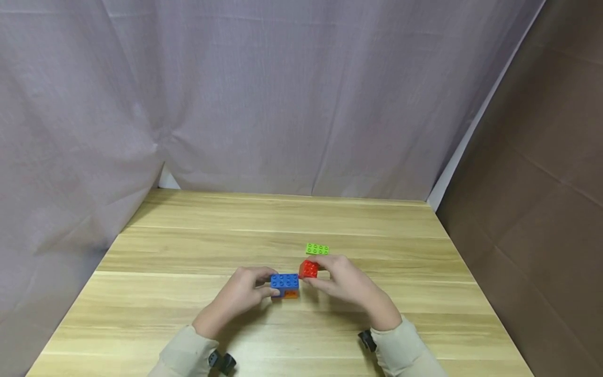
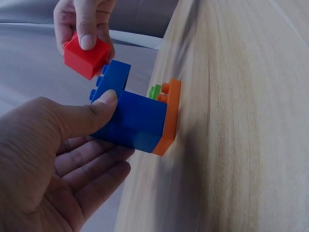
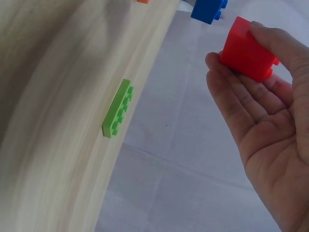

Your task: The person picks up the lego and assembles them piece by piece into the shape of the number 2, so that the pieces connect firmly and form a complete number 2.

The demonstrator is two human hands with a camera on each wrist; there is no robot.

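Note:
My left hand [image 1: 242,289] grips a small stack of building bricks from the side, thumb on one face and fingers behind. On top of the stack is a blue brick [image 1: 285,280] with its studs up; another blue brick [image 2: 137,121] sits beneath it, on a thin orange brick [image 2: 170,118] at the bottom. The upper blue brick juts out past the lower one. To the right, my right hand [image 1: 346,278] pinches a red brick [image 3: 246,50] between thumb and fingers, raised over the table close to the stack. Its studs face up in the head view.
Beyond the right hand, a flat green brick [image 1: 317,248] lies studs up on the wood-grain table [image 1: 226,230]. A grey curtain [image 1: 282,104] hangs behind the table's back edge, and a brown cloth [image 1: 532,183] hangs along the right side.

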